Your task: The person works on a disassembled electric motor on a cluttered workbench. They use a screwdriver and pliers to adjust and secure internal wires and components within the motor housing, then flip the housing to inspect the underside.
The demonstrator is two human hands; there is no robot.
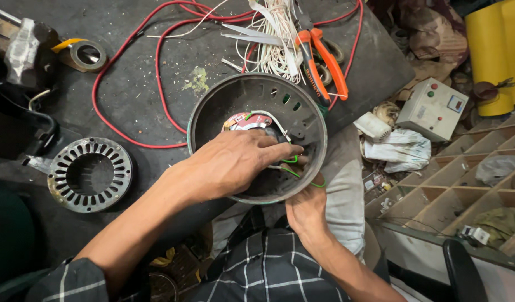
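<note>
One dark grey worktop (145, 84) carries one round, dark metal motor housing (212, 106) at its near edge. One long red wire (156, 72) loops behind it. One ring-shaped slotted steel stator core (90, 174) lies well to the left. One orange-handled pliers (323, 61) rests behind. Two hands: the left hand (232, 162) reaches inside the housing, fingers pinching thin green wires (294, 171); the right hand (306, 207) grips the housing's near rim.
</note>
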